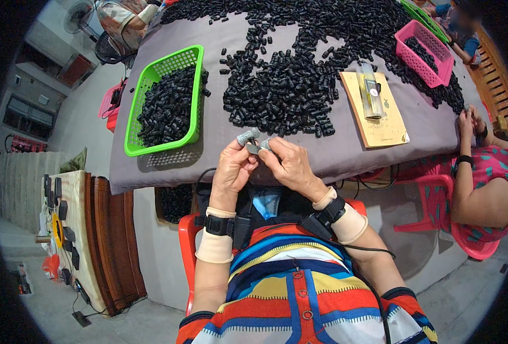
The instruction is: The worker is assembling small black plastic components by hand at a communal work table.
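Observation:
My left hand (234, 170) and my right hand (293, 167) meet at the near edge of the table, fingers pinched together. Grey wrapping covers fingertips on both hands. Between them shows a small black plastic piece (254, 142), pinched in my left hand. Beside it is a flat greyish bit; whether my right hand holds it, I cannot tell, as the fingers hide most of it. Just beyond my hands lies a heap of small black cylindrical plastic pieces (280, 92). A green basket (198, 97) to the left is filled with similar pieces.
A yellow notepad (389, 129) with a clear plastic case (370, 94) on it lies right of the heap. Farther right stands a pink basket (446, 71). More black pieces spread across the grey tablecloth (214, 146). Other people sit at the right and far left.

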Action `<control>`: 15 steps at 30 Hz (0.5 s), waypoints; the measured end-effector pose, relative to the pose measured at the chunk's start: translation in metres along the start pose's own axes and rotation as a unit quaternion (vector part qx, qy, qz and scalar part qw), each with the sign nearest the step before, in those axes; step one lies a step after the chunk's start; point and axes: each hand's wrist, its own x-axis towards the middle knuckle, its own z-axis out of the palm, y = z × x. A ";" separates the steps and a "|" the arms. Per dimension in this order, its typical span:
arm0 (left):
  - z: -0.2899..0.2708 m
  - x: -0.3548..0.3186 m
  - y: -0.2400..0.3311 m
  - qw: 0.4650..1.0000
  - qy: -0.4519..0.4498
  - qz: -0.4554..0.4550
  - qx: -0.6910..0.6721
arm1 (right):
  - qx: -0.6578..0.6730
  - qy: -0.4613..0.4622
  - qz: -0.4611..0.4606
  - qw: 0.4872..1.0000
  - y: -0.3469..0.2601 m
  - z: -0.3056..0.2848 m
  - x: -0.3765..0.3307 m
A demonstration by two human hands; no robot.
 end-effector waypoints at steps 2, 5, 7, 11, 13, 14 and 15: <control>0.005 -0.001 -0.001 1.000 0.023 0.004 0.015 | -0.003 0.004 -0.002 1.000 0.001 0.000 0.000; 0.008 -0.001 -0.002 0.999 0.043 0.010 0.027 | 0.000 0.000 -0.004 1.000 -0.001 -0.002 0.000; 0.007 -0.001 -0.003 0.999 0.041 0.014 0.023 | -0.004 -0.004 -0.009 1.000 0.001 -0.001 -0.001; 0.006 0.000 -0.004 0.998 0.047 0.024 0.032 | -0.012 -0.004 -0.012 1.000 -0.001 -0.002 0.000; 0.006 -0.001 -0.004 0.998 0.044 0.024 0.038 | -0.011 -0.001 -0.014 1.000 0.000 -0.001 0.000; 0.007 -0.001 -0.004 0.998 0.045 0.023 0.032 | -0.010 0.003 -0.017 1.000 0.001 -0.001 0.000; 0.007 -0.001 -0.004 0.998 0.046 0.023 0.027 | -0.010 0.003 -0.017 1.000 0.000 -0.001 0.000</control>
